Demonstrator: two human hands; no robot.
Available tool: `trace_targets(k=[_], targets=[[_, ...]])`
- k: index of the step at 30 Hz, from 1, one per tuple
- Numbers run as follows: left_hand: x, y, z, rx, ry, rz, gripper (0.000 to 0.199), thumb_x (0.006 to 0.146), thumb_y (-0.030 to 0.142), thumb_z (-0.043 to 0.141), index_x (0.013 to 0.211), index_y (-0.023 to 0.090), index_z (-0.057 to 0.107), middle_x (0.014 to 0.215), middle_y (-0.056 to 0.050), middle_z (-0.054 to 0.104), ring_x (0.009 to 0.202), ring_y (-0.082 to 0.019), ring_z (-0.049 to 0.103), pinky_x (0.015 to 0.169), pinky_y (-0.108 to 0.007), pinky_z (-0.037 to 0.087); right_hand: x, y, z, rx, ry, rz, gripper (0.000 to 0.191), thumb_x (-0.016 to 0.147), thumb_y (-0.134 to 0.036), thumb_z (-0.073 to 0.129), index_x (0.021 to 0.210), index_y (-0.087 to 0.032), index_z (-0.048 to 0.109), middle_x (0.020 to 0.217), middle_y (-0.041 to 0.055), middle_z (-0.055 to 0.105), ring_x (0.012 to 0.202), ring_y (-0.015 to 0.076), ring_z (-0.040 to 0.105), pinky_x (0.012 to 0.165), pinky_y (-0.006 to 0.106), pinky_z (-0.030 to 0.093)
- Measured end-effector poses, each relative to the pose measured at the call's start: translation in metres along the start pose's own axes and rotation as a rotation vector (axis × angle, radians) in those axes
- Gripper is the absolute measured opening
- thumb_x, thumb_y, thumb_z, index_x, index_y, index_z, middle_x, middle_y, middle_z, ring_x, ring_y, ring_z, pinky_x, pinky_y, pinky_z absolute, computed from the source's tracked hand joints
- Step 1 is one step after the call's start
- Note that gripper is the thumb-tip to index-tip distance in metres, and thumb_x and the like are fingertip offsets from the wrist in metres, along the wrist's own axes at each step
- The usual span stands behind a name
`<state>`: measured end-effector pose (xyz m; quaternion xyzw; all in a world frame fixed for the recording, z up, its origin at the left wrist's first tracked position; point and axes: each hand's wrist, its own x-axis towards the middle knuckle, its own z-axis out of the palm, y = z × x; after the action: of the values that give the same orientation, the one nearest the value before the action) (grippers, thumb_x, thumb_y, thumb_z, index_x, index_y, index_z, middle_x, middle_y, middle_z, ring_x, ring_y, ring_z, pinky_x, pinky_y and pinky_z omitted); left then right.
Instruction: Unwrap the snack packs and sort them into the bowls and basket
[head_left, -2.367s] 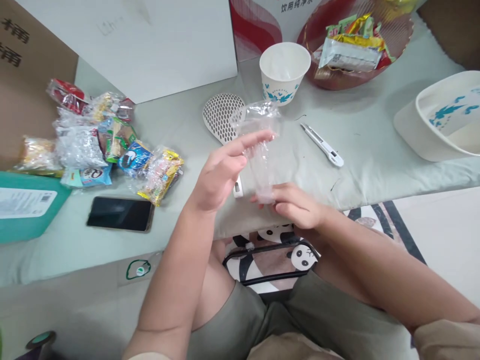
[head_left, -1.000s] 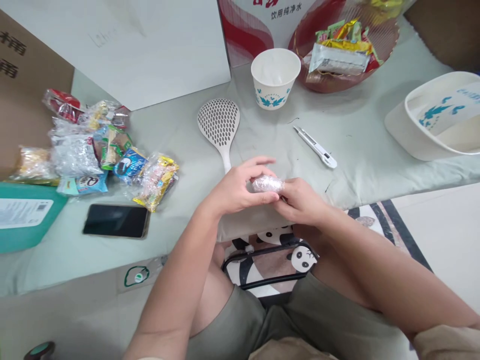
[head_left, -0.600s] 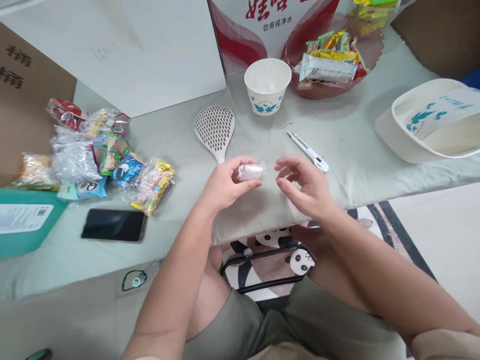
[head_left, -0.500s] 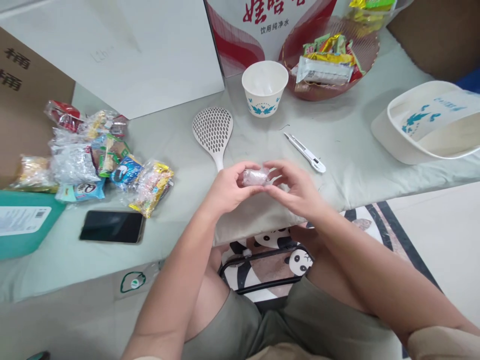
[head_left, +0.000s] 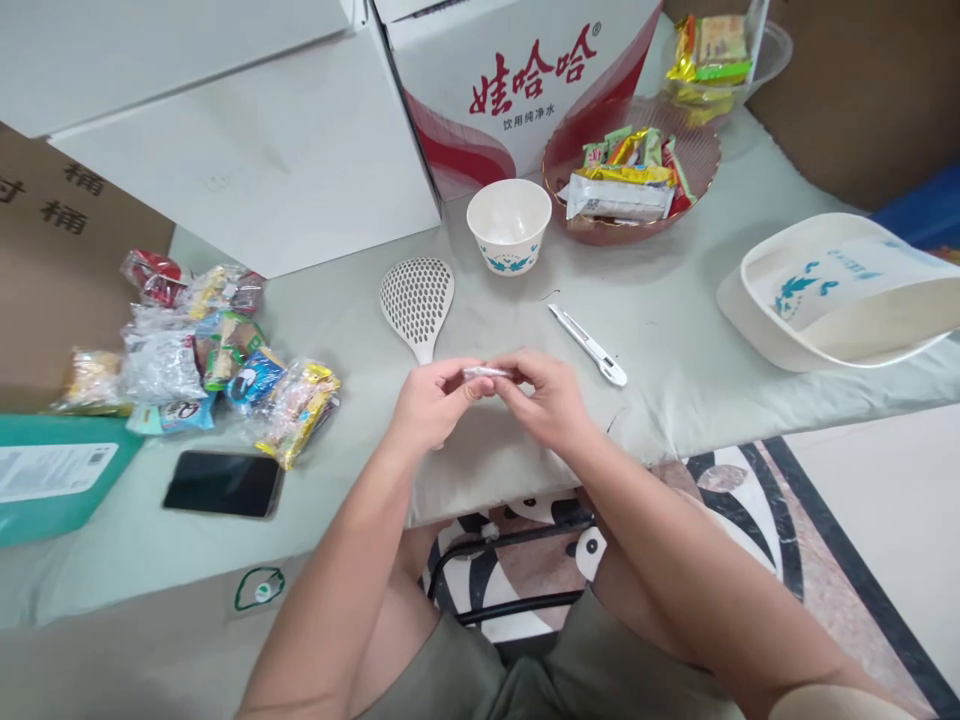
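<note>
Between my two hands, over the table's front part, is a small clear plastic packet [head_left: 486, 373], seen nearly edge-on. My left hand [head_left: 431, 400] pinches its left end between thumb and fingers. On its right end, my right hand [head_left: 544, 395] pinches in the same way. What is inside the packet cannot be made out. Just beyond my left hand lies a pale slotted skimmer [head_left: 417, 300], its handle partly hidden by that hand. A white utility knife [head_left: 587, 345] lies to the right of my right hand. Behind them stands a white paper cup [head_left: 509, 225] with blue print.
Several wrapped snacks [head_left: 161, 355] are heaped at left, near a black phone [head_left: 223, 483] and a teal package [head_left: 45, 515]. A pink ribbed bowl [head_left: 559, 185] holds snacks at the back. A white basin [head_left: 757, 320] stands right. Boxes [head_left: 255, 150] line the rear.
The packet has turned from showing its broad side to nearly edge-on, and both hands have closed in on it. My view has tilted up slightly, so things sit lower in the picture.
</note>
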<state>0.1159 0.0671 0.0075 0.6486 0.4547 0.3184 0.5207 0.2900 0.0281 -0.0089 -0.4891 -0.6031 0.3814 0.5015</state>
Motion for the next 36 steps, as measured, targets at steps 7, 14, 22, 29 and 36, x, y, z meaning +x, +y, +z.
trace_targets(k=[7, 14, 22, 29, 36], targets=[[0.101, 0.047, -0.012, 0.25, 0.211, 0.216, 0.023, 0.091, 0.045, 0.07, 0.088, 0.022, 0.074, 0.078, 0.001, 0.074, 0.077, -0.017, 0.067, 0.079, -0.037, 0.055, 0.003, 0.001, -0.006, 0.05, 0.224, 0.194, 0.026, 0.091, -0.027, 0.054, 0.116, -0.023, 0.058, 0.106, 0.0055, 0.07, 0.074, 0.0141, 0.067, 0.071, 0.031, 0.054], [0.198, 0.075, -0.002, 0.703, 0.114, 0.164, 0.013, 0.083, 0.011, 0.073, 0.095, 0.016, 0.075, 0.102, -0.005, 0.076, 0.113, -0.028, 0.067, 0.11, -0.046, 0.043, 0.008, 0.001, 0.0, 0.044, 0.166, 0.203, 0.022, 0.091, -0.028, 0.051, 0.111, -0.023, 0.057, 0.097, 0.0036, 0.066, 0.072, 0.014, 0.063, 0.067, 0.031, 0.052], [0.124, 0.067, -0.013, 0.32, 0.218, 0.276, 0.002, 0.085, 0.021, 0.072, 0.086, 0.021, 0.071, 0.08, -0.001, 0.075, 0.09, -0.019, 0.075, 0.084, -0.031, 0.062, 0.011, 0.001, 0.003, 0.027, 0.184, 0.177, 0.022, 0.088, -0.024, 0.052, 0.109, -0.023, 0.06, 0.094, 0.0012, 0.065, 0.067, 0.0112, 0.061, 0.063, 0.028, 0.048], [-0.017, 0.018, -0.015, 0.061, 0.312, 0.064, 0.021, 0.095, 0.035, 0.062, 0.096, 0.017, 0.073, 0.082, -0.006, 0.079, 0.072, -0.016, 0.076, 0.067, -0.027, 0.062, 0.011, 0.0, 0.027, 0.001, 0.103, 0.129, 0.024, 0.084, -0.023, 0.055, 0.107, -0.022, 0.06, 0.091, 0.0001, 0.067, 0.059, 0.0096, 0.059, 0.057, 0.027, 0.044], [-0.077, -0.013, -0.06, 0.549, 0.732, 0.173, 0.026, 0.085, 0.01, 0.058, 0.106, 0.02, 0.07, 0.117, -0.009, 0.073, 0.118, -0.025, 0.068, 0.109, -0.045, 0.053, -0.006, -0.003, 0.057, -0.223, -0.025, 0.005, 0.022, 0.083, -0.02, 0.057, 0.104, -0.022, 0.062, 0.087, -0.0004, 0.068, 0.058, 0.01, 0.058, 0.057, 0.027, 0.045]])
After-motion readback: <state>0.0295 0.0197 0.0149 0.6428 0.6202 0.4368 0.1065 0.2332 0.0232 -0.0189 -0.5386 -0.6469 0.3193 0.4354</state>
